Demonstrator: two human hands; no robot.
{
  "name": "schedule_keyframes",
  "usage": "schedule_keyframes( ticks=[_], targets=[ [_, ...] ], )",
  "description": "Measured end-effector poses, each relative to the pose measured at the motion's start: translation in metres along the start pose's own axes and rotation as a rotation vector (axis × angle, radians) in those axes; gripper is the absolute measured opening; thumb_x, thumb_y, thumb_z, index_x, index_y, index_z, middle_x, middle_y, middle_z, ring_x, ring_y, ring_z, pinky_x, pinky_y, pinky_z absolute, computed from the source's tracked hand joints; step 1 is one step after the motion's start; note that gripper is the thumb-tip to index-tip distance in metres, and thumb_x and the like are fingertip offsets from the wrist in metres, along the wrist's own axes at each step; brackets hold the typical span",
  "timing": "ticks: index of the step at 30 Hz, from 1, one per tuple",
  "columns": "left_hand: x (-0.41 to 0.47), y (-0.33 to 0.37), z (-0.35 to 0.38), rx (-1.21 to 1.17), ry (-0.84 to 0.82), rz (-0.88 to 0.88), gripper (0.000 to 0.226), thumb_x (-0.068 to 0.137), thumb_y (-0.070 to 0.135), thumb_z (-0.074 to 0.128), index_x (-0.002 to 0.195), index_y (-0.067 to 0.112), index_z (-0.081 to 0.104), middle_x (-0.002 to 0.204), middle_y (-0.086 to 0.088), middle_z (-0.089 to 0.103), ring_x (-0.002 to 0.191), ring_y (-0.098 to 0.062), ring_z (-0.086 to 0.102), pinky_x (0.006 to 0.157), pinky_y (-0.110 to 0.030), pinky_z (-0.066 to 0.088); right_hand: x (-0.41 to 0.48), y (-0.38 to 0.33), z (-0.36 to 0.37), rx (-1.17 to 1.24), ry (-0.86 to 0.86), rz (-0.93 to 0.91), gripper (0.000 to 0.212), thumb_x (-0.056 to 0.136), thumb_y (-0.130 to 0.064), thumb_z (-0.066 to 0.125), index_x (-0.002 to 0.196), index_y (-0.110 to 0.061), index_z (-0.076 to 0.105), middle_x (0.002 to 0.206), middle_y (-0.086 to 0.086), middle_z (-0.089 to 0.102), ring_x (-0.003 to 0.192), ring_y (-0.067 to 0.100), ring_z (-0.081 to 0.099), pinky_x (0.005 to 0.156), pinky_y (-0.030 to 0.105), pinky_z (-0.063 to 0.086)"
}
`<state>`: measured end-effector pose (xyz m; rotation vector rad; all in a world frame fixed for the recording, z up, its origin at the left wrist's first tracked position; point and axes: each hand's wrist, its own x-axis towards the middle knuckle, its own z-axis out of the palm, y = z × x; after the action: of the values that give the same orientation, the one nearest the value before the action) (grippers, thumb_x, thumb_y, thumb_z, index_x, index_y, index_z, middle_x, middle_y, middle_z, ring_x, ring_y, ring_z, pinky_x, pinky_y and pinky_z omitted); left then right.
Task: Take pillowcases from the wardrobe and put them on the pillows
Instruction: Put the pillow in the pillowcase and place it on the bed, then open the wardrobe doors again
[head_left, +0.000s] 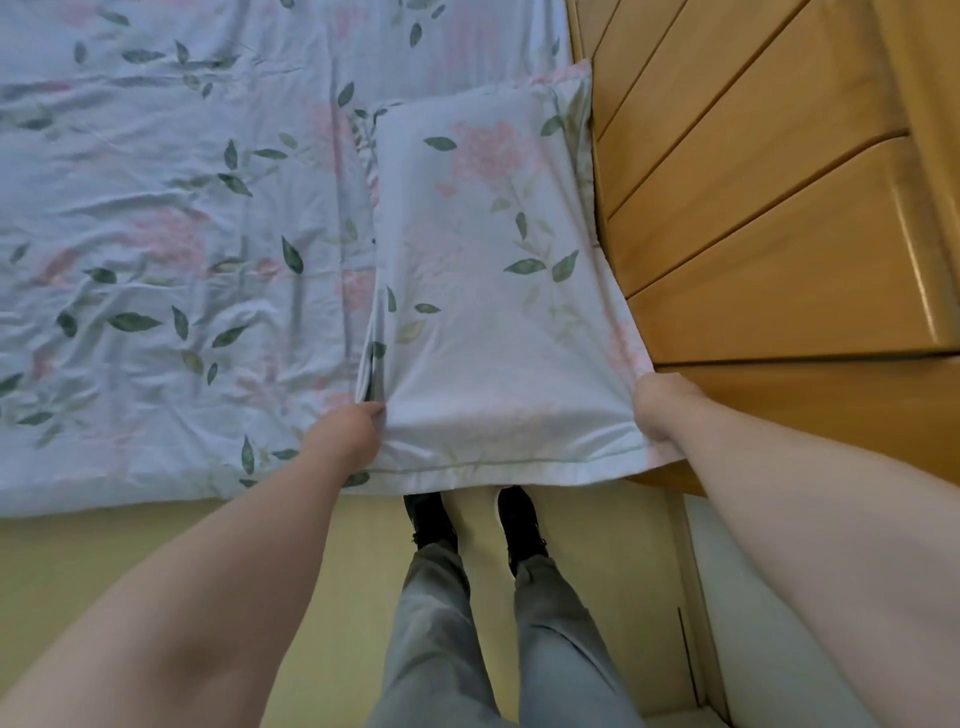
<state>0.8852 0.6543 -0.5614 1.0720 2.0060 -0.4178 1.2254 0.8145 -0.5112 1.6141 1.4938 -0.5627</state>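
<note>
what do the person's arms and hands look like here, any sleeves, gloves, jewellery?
Both forearms are bare up to the frame edge, with no sleeve showing. The left hand and right hand have no gloves, and no watch, bracelet or ring is visible. Fingers are mostly tucked into fabric, so rings can't be fully ruled out.

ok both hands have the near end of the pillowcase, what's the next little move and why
Probably tug the pillowcase toward the body and shake it slightly. The left hand and right hand pinch its near corners, the fabric near them looks slack, and the pillow seems to fill only the far part by the wooden headboard.
</note>
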Motion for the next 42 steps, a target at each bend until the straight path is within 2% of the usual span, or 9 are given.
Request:
schedule_keyframes(
  ticks=[2,5,9,13,16,22,31,35,42],
  targets=[
    [-0.007,0.002,0.006,0.079,-0.010,0.011,0.050,0.102,0.020,0.034,0.149,0.036,0.042,0.147,-0.008,0.052,0.120,-0.032,0.059,0.088,-0.039,0.056,-0.001,0.002,0.011,0.010,-0.014,0.001,0.100,0.085,0.005,0.057,0.160,-0.032,0.002,0.087,0.012,0.056,0.070,0.025,0.058,0.045,0.035,0.039],
    [-0.016,0.008,0.008,0.162,-0.003,0.030,0.050,0.101,0.017,0.033,0.146,0.032,0.046,0.146,-0.008,0.053,0.120,-0.032,0.058,0.090,-0.039,0.054,-0.005,-0.001,0.017,0.026,-0.010,-0.017,0.079,0.088,0.001,0.057,0.157,-0.018,0.024,0.089,0.010,0.056,0.079,0.025,0.061,0.047,0.034,0.039],
    [-0.029,0.016,0.005,0.183,-0.015,-0.003,0.053,0.091,0.011,0.042,0.142,0.023,0.045,0.137,-0.016,0.053,0.108,-0.036,0.059,0.082,-0.039,0.054,-0.016,-0.001,0.017,-0.039,0.061,-0.080,0.085,0.091,-0.002,0.052,0.160,-0.018,0.005,0.093,0.011,0.055,0.077,0.025,0.057,0.051,0.034,0.040],
    [-0.060,0.015,0.006,0.121,-0.001,-0.129,0.077,0.088,0.011,0.046,0.156,0.028,0.015,0.155,-0.019,0.015,0.124,-0.043,0.048,0.098,-0.048,0.048,-0.036,0.005,0.006,-0.180,0.203,-0.201,0.065,0.091,-0.010,0.049,0.153,-0.021,0.030,0.127,0.014,0.043,0.109,0.032,0.050,0.070,0.039,0.043],
    [-0.098,0.011,0.002,0.070,-0.021,-0.113,0.066,0.092,0.017,0.047,0.154,0.023,0.026,0.154,-0.019,0.021,0.126,-0.042,0.050,0.100,-0.047,0.048,-0.061,0.001,-0.002,-0.121,0.272,-0.307,0.042,0.097,-0.017,0.041,0.138,-0.020,0.049,0.122,0.012,0.049,0.104,0.031,0.052,0.074,0.042,0.050],
    [-0.204,-0.009,-0.027,-0.176,0.057,-0.050,0.052,0.100,0.031,0.050,0.149,0.019,0.042,0.147,-0.011,0.051,0.127,-0.029,0.055,0.101,-0.039,0.048,-0.156,-0.024,-0.017,0.082,0.230,-0.574,0.046,0.098,-0.013,0.039,0.140,-0.024,0.056,0.141,0.008,0.056,0.120,0.029,0.057,0.098,0.045,0.052],
    [-0.375,-0.091,-0.056,-0.457,0.456,0.021,0.031,0.099,0.038,0.052,0.125,0.027,0.065,0.112,0.005,0.073,0.087,-0.012,0.064,0.075,-0.028,0.052,-0.342,-0.095,-0.003,0.332,0.399,-0.981,0.024,0.102,-0.034,0.052,0.112,-0.024,0.071,0.104,-0.007,0.072,0.092,0.013,0.065,0.083,0.030,0.053],
    [-0.452,-0.161,-0.046,-0.506,0.673,-0.036,0.025,0.100,0.039,0.051,0.117,0.031,0.067,0.093,0.011,0.074,0.083,-0.009,0.067,0.080,-0.035,0.056,-0.429,-0.144,0.014,0.358,0.412,-1.149,0.022,0.102,-0.039,0.052,0.095,-0.028,0.069,0.087,-0.017,0.069,0.079,0.004,0.064,0.070,0.021,0.047],
    [-0.561,-0.262,-0.020,-0.568,1.137,-0.196,0.017,0.095,0.032,0.058,0.101,0.029,0.073,0.073,0.014,0.068,0.059,-0.004,0.054,0.060,-0.029,0.050,-0.578,-0.243,0.053,0.225,0.428,-1.537,0.036,0.102,-0.046,0.047,0.091,-0.021,0.070,0.083,-0.008,0.072,0.080,0.012,0.067,0.080,0.039,0.056]
  ],
)
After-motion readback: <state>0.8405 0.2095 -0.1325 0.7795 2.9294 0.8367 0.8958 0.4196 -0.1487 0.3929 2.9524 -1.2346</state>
